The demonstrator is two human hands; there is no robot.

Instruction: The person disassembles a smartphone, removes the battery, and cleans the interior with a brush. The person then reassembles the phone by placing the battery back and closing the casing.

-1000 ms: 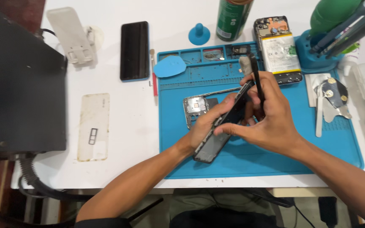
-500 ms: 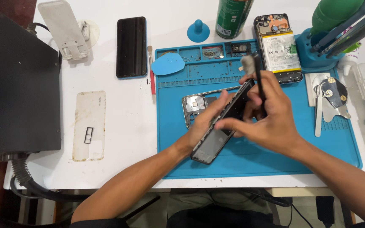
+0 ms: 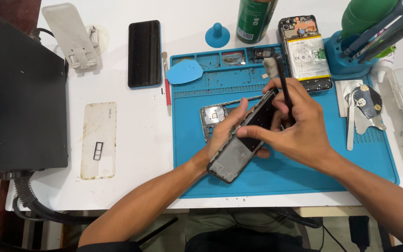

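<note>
Left hand [image 3: 225,133] is cradling the phone frame [image 3: 241,140] from underneath, fingers wrapped around its edge, tilting it up off the blue repair mat [image 3: 304,179] so the inside faces the camera. Right hand [image 3: 295,126] is sitting right on top of it, pinching a thin black brush [image 3: 283,86] like a pen, bristles pointing away, probably steadying the frame too. Opened phone with battery [image 3: 306,51] is lying just beyond the right hand.

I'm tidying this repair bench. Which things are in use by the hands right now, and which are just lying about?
In use:
- dark phone frame, held by the left hand
- black brush tool, in the right hand
- blue work mat underneath

Lying about:
- black phone
- opened phone with white battery
- green can
- blue suction cup
</note>
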